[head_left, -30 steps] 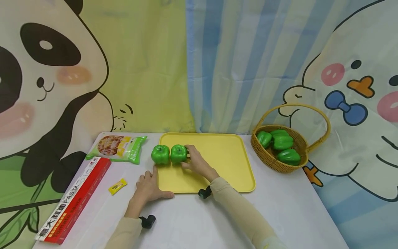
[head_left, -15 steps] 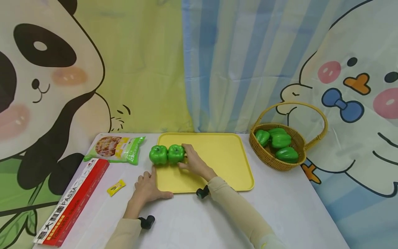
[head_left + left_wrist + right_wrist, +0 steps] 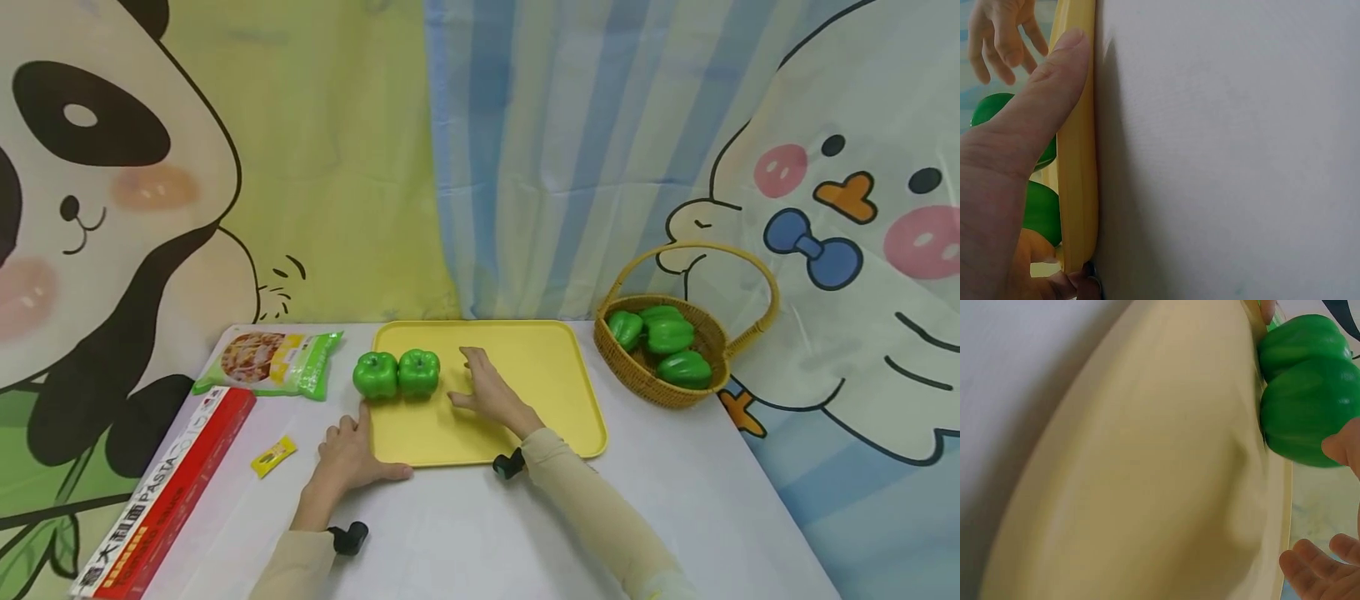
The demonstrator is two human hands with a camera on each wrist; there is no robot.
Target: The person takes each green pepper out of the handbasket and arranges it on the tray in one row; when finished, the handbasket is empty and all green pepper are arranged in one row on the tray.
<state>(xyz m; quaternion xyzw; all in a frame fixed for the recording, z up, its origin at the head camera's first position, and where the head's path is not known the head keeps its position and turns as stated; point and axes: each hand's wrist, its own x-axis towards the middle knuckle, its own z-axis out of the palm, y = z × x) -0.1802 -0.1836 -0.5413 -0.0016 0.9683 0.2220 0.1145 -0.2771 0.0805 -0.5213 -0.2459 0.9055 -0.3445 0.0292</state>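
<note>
Two green bell peppers [image 3: 375, 375] [image 3: 418, 372] stand side by side at the left of a yellow tray [image 3: 517, 367]. My right hand [image 3: 495, 393] hovers over the tray to the right of them, fingers spread and holding nothing. In the right wrist view its thumb overlaps the nearer bell pepper [image 3: 1310, 412], with the other fingers [image 3: 1316, 565] apart below. My left hand [image 3: 348, 454] holds the tray's near left corner, its thumb along the front rim and its fingers at the left side. The left wrist view shows that thumb [image 3: 1054, 81] lying on the rim.
A wicker basket [image 3: 637, 375] with several green bell peppers stands at the right back, its handle arching high. On the left lie a green food bag [image 3: 270, 362], a red and white pasta box [image 3: 176, 492] and a small yellow packet [image 3: 273, 457].
My right hand has let go of the right bell pepper and drawn back to the right, fingers opening. The left hand keeps its place on the tray; the head view has shifted slightly.
</note>
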